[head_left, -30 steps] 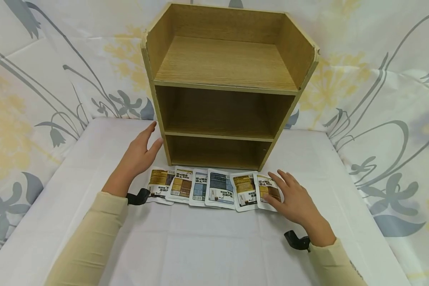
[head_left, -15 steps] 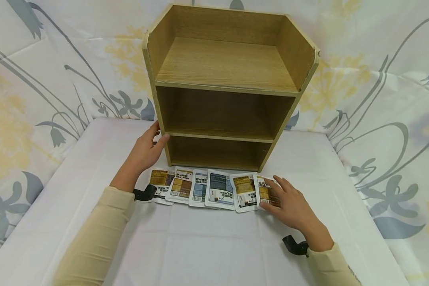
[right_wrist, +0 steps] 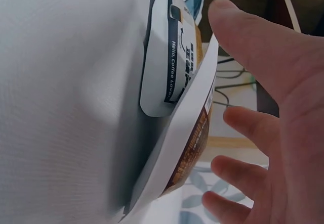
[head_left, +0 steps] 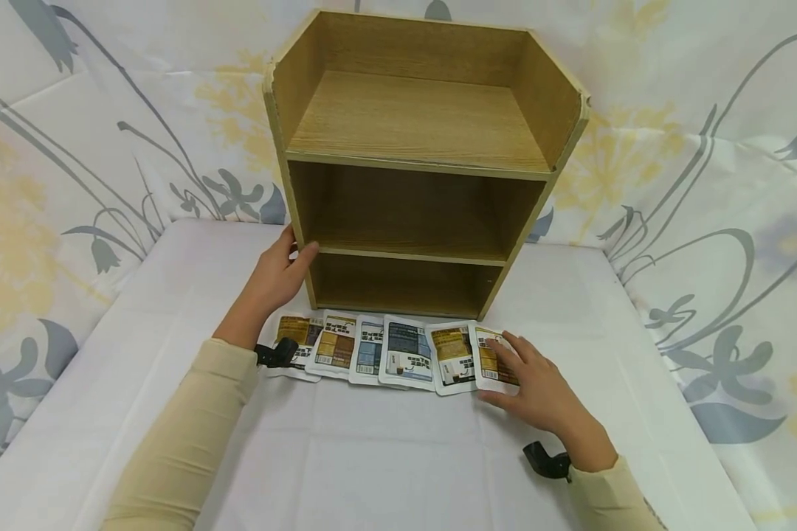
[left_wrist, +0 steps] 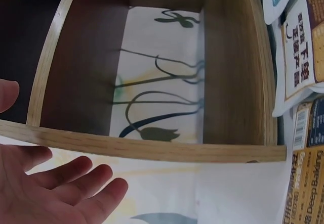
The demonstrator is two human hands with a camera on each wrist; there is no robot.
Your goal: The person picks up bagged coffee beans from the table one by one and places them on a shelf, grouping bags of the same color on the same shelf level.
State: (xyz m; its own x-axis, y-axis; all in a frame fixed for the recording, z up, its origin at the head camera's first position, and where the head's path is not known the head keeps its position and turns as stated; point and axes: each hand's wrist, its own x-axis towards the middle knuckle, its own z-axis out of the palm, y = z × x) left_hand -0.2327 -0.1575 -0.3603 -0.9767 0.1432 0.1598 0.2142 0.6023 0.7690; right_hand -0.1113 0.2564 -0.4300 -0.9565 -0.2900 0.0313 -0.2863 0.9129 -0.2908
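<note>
Left grip (head_left: 274, 277) moved to shelf (head_left: 412, 114) — pouches (head_left: 408, 349) overlapping, white-edged

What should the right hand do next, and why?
Maybe the right hand should pinch the rightmost packet, because the hand is open right at it and that packet partly covers the next packet, so it'll probably lift off easily.

Left sleeve (head_left: 189, 428), in front of the wooden shelf (head_left: 412, 110) and off its left side, was pale cream cloth, smooth, with fine crosswise creases and a plain cuff. Right sleeve (head_left: 607, 498), in front of the shelf and off its right side, was the same cream; a thin dark speckled strip showed along its outer edge. Left fitting (head_left: 277, 352) and right fitting (head_left: 546, 461), both black and bent like pipe elbows, jutted from the wrists toward the shelf's midline.
</note>
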